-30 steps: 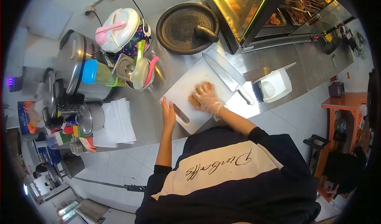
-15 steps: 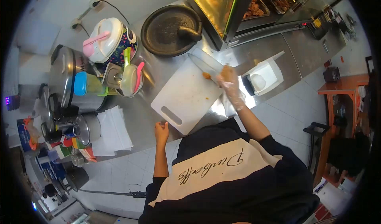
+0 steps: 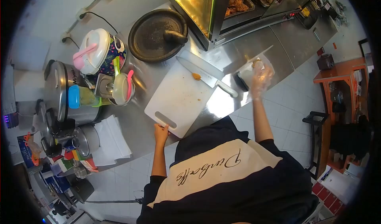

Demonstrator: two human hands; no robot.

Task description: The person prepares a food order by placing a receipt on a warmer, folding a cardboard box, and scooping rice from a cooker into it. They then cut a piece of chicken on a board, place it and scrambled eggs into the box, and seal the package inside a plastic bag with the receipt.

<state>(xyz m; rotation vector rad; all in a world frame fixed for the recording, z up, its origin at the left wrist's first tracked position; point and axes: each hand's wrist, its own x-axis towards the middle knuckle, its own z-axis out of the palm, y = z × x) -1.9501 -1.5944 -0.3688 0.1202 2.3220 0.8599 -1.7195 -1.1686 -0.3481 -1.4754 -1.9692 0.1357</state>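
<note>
My left hand [image 3: 161,134], bare, has its fingers curled at the near left corner of the white cutting board [image 3: 178,95], beside the handle slot. A knife [image 3: 210,79] with a white handle lies across the board's right side, its handle reaching over the steel counter. Close to the blade rests a small brown food piece [image 3: 196,76]. In a clear plastic glove, my right hand [image 3: 262,80] is over the open white takeaway box [image 3: 245,70]. Its fingers are closed around a brownish piece of fried food [image 3: 258,62], blurred and partly hidden.
Behind the board stand a stone mortar [image 3: 152,37] with its pestle [image 3: 174,37] and a lit food warmer [image 3: 214,17]. To the left are a patterned rice container [image 3: 111,53], a bowl of utensils [image 3: 126,97], a large steel cooker [image 3: 59,93] and white paper [image 3: 111,138].
My right hand has moved right with the fried food, from beside the knife to the box, uncovering the knife handle. My left hand now touches the board's corner. The whole view has shifted.
</note>
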